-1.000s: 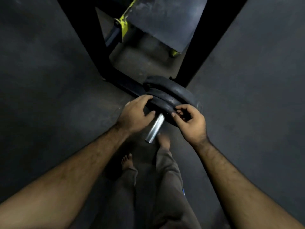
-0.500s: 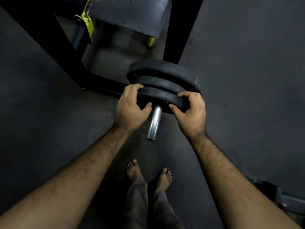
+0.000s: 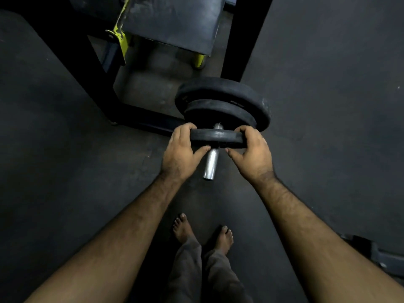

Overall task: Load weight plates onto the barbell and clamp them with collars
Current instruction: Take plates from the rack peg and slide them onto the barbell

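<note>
Left hand and right hand grip opposite rims of a small plate threaded on the sleeve, apart from two larger plates beyond. Advice: keep it square, push evenly.

Your barbell sleeve is smooth, shiny bare metal. The weight plates beyond it look matt, scuffed black; the floor beneath is dull, grainy.

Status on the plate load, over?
Left hand and right hand grip small plate on barbell sleeve. Gap to inner plates. No collar visible.
</note>
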